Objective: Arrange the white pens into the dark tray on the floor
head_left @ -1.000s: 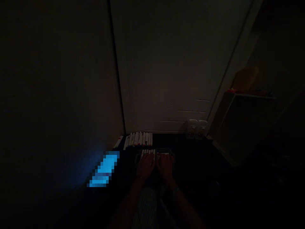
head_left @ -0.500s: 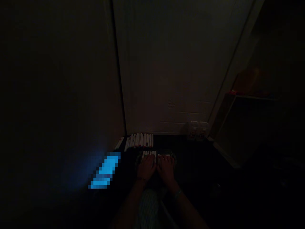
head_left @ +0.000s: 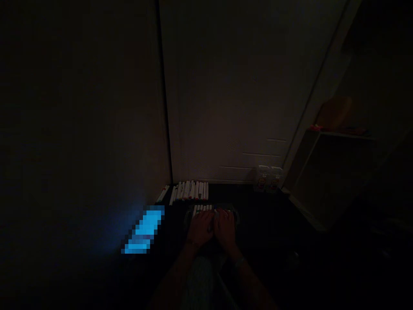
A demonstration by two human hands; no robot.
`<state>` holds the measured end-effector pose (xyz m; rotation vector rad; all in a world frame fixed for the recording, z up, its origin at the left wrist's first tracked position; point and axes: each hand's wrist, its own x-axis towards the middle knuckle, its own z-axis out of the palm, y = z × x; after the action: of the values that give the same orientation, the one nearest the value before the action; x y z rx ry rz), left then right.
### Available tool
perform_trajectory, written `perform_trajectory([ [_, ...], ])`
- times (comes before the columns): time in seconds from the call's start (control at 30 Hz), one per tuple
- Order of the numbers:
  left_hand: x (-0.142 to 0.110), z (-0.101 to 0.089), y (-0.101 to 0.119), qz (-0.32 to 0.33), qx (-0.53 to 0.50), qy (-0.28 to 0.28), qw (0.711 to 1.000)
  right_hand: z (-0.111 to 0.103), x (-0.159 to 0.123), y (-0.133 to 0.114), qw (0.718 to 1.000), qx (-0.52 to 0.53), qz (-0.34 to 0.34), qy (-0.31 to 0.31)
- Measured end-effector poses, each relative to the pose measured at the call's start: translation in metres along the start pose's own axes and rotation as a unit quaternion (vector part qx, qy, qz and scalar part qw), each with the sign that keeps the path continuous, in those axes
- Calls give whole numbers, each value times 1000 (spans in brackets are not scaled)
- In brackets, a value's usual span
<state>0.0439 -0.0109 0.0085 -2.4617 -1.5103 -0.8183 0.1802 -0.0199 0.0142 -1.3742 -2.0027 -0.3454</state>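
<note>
Head view: white markers (head_left: 202, 208) sit in a case (head_left: 187, 218) on a dark surface (head_left: 267, 219), the left hand (head_left: 201, 227) and right hand (head_left: 225, 227) over it, too dim to tell whether either grips anything. Behind lies a row of loose markers (head_left: 190, 190); a pixelated blue panel (head_left: 145, 228) glows leftward.

I've got left forearm (head_left: 177, 270) and right forearm (head_left: 248, 274) angled inward from the bottom edge. Left hand (head_left: 200, 228) and right hand (head_left: 225, 227) sit side by side, backs up, fingers forward. Too dark to read finger closure.
</note>
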Motion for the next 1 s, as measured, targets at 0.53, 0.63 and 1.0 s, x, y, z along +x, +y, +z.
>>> perform_trajectory([
  [0.53, -2, 14, -9, -13, -14, -41, 999, 20, 20, -1, 991, 65, 77, -88],
  [0.63, -2, 12, -8, -4, -12, -36, 999, 28, 29, 4, 979, 91, 148, -104],
  [1.0, -1, 3, -1, 8, -4, -2, 1000, 34, 48, 10, 957, 81, 237, -144],
])
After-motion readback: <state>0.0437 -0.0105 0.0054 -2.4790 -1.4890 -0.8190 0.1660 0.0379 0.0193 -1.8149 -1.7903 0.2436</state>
